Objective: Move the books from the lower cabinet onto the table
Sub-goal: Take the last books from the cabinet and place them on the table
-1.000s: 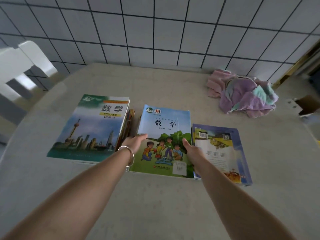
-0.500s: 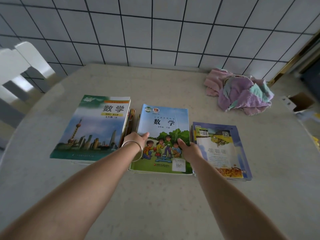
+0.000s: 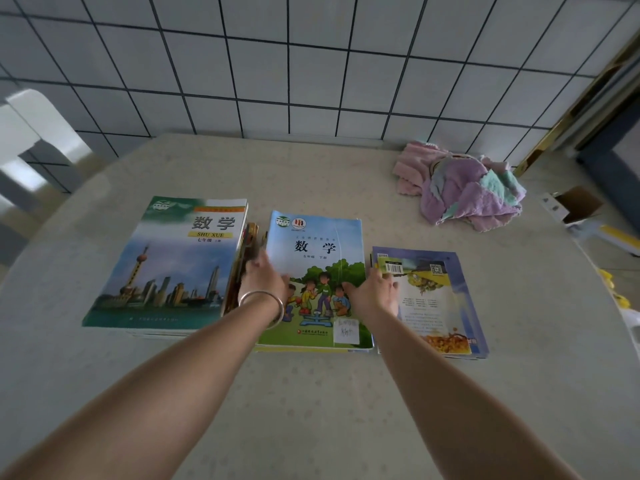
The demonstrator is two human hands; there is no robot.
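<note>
Left hand (image 3: 264,285): fingers loosely together, extended forward along the left edge of the middle book (image 3: 317,271), thumb lying on its cover. The fingertips are blurred; whether they curl under the edge cannot be told. A silver bangle (image 3: 262,303) circles the wrist.

Right hand (image 3: 375,295): fingers slightly spread, flat along the right edge of the same book, fingertips reaching onto the near-left corner of the right book (image 3: 431,299). No closed grasp is visible on either side.

The middle book, blue and green with children on the cover, lies flat between the two sets of fingers on the tabletop (image 3: 311,410).

Just left of the left fingers: a stack topped by a cityscape book (image 3: 173,265), its right side touching or nearly touching the middle book, with page edges of thinner books showing in the gap. Just right of the right fingers: the right book lies back cover up, barcode showing, close beside the middle book.

Beyond the right fingers, well apart: a crumpled pink, purple and teal cloth (image 3: 464,188) near the far right tabletop edge. Past the tabletop to the right: a small open cardboard box (image 3: 571,206). Far left: a white chair (image 3: 31,147). Behind: a tiled wall (image 3: 311,64).
</note>
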